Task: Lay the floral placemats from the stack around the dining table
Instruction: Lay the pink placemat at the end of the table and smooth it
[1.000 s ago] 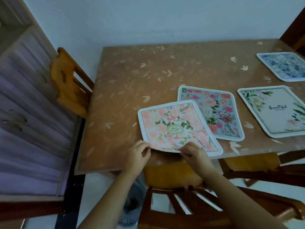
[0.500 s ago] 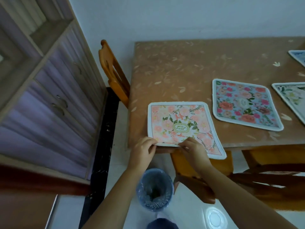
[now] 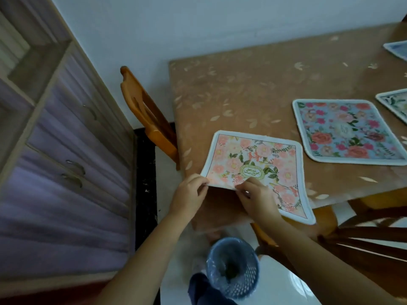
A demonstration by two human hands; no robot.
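left hand (image 3: 189, 194) is pinching the near left corner of the pink rose-print fabric placemat with the white border (image 3: 257, 159), thumb on top; right hand (image 3: 257, 199) is gripping the same near edge a bit further along, fingers curled over it and covering part of the print; so both hands are clamped on that one mat, close together but not touching

right under the hands a round blue mesh wastebasket (image 3: 233, 269) is sitting on the pale floor; a dark wooden chair back (image 3: 374, 234) is crowding in at the lower right; an orange wooden chair (image 3: 145, 113) is standing against the left side of the brown leaf-patterned dining table (image 3: 242, 95); a purple-grey drawer cabinet with metal handles (image 3: 66, 172) is filling the left

on the table a blue placemat with red and pink roses (image 3: 343, 130) is lying flat just right of the pink one, apart from it; a white-edged mat with green leaves (image 3: 396, 104) and a bluish mat further back (image 3: 396, 48) are poking in at the right edge

the pink mat is sitting at the near left corner of the table; its far edge is lying flat, its near left edge is curling up off the top, its near right corner is hanging over the front edge; peach flowers, green leaves, a green oval badge with lettering in the middle
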